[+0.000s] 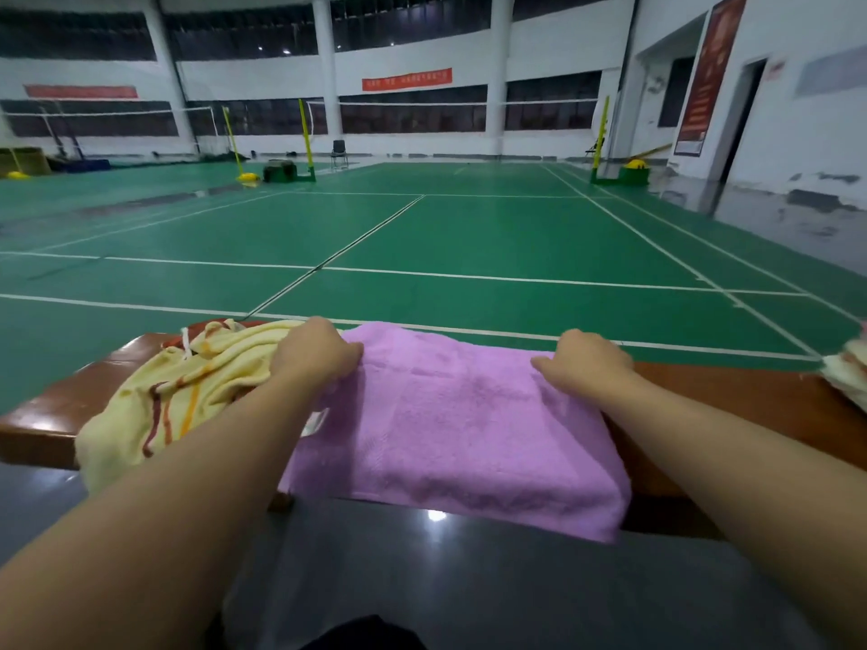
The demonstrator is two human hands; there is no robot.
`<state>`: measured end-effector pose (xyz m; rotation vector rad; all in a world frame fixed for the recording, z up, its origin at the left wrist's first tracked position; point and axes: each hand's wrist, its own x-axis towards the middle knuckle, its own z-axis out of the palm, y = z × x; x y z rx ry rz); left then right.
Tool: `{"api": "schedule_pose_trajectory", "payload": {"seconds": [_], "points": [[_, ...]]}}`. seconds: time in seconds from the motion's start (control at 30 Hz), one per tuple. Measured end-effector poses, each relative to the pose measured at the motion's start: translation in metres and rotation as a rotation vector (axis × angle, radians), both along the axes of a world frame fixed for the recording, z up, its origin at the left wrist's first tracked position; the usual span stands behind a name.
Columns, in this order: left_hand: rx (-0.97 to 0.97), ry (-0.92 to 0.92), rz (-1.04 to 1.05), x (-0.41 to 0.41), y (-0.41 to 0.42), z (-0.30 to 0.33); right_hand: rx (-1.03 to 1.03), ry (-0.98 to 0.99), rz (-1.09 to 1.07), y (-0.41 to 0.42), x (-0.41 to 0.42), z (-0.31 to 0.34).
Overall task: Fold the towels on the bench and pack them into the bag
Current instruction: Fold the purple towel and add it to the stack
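A pink towel (450, 424) lies spread over the brown wooden bench (56, 415), its near edge hanging off the front. My left hand (314, 351) grips the towel's far left part, fingers curled on the cloth. My right hand (586, 361) grips its far right part in the same way. A crumpled yellow towel with red and orange stripes (159, 405) lies on the bench to the left, partly under my left arm. No bag can be made out.
A pale bundle of cloth (849, 372) sits at the bench's right end, cut off by the frame edge. Beyond the bench stretches a green badminton court (422, 236) with net posts. Grey floor lies in front of the bench.
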<state>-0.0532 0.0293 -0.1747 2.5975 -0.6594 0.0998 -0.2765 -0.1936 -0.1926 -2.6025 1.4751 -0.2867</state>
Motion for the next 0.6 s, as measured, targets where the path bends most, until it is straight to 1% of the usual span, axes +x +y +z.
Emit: {"api": "schedule_pose_trajectory", "payload": {"seconds": [0.07, 0.1, 0.23, 0.33, 0.37, 0.43, 0.5, 0.53, 0.6], "points": [[0.022, 0.029, 0.014, -0.002, -0.001, 0.002, 0.035, 0.154, -0.035, -0.003, -0.013, 0.002], [0.036, 0.032, 0.018, -0.003, -0.002, 0.003, 0.045, 0.186, -0.043, -0.005, -0.016, 0.001], [0.089, 0.014, 0.0, -0.006, -0.002, 0.004, 0.091, 0.227, -0.067, 0.001, -0.022, 0.002], [0.112, 0.032, -0.011, -0.008, 0.001, 0.009, 0.202, 0.308, -0.135, 0.003, -0.029, 0.007], [0.115, 0.032, -0.007, -0.008, 0.002, 0.01, 0.259, 0.306, -0.143, 0.003, -0.032, 0.008], [0.076, 0.053, -0.004, -0.01, 0.004, 0.01, 0.355, 0.256, -0.122, 0.004, -0.037, 0.01], [-0.064, 0.148, -0.001, -0.011, 0.004, 0.009, 0.39, 0.134, -0.093, 0.007, -0.042, 0.011], [-0.175, 0.226, -0.006, -0.01, 0.003, 0.007, 0.387, 0.032, -0.094, 0.006, -0.046, 0.009], [-0.429, 0.353, -0.024, -0.009, 0.002, 0.005, 0.413, -0.27, -0.121, -0.001, -0.055, -0.001]]}}
